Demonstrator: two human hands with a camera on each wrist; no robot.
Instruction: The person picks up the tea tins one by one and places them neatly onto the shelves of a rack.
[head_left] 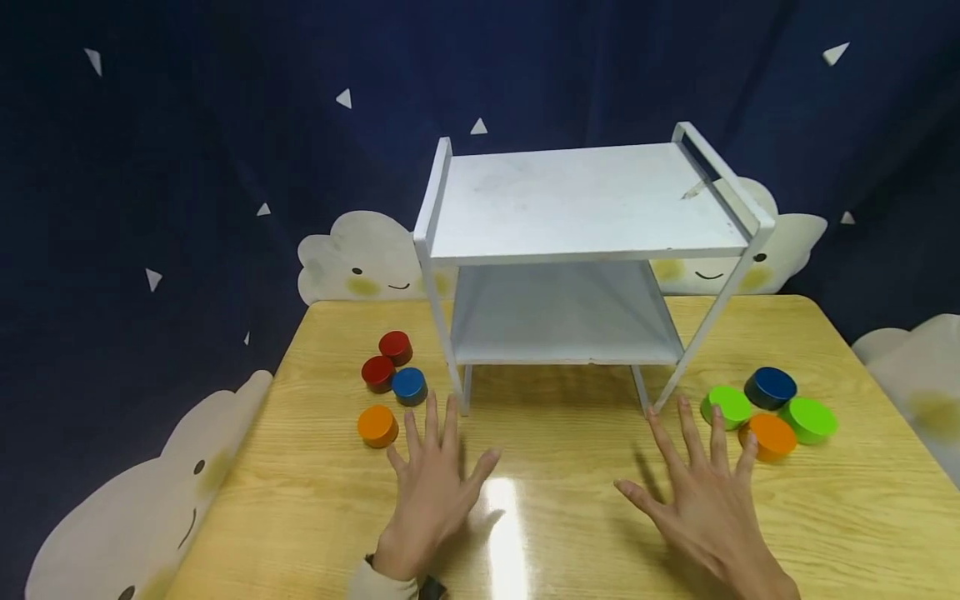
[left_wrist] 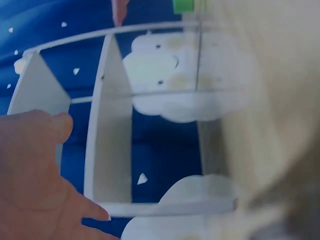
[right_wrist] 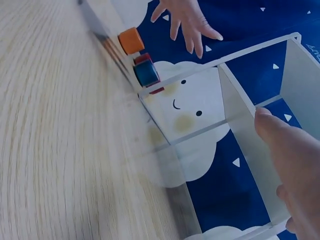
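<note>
A white two-tier shelf (head_left: pixel 585 200) stands at the back middle of the wooden table. My left hand (head_left: pixel 429 496) is spread with straight fingers in front of the shelf's left leg, holding nothing. Beside its fingertips on the left lie an orange round block (head_left: pixel 377 426), a blue round block (head_left: pixel 409 386) and two red round blocks (head_left: pixel 395 347). My right hand (head_left: pixel 705 500) is likewise spread and bare, before the shelf's right leg. Close to its fingers are two green round blocks (head_left: pixel 726 407), an orange round block (head_left: pixel 768 437) and a dark blue round block (head_left: pixel 771 387).
The shelf has a top board with raised side rails and a lower board (head_left: pixel 566 333) above the table (head_left: pixel 555 442). Behind it hangs a dark blue curtain (head_left: pixel 225 125) with white triangles and smiling clouds.
</note>
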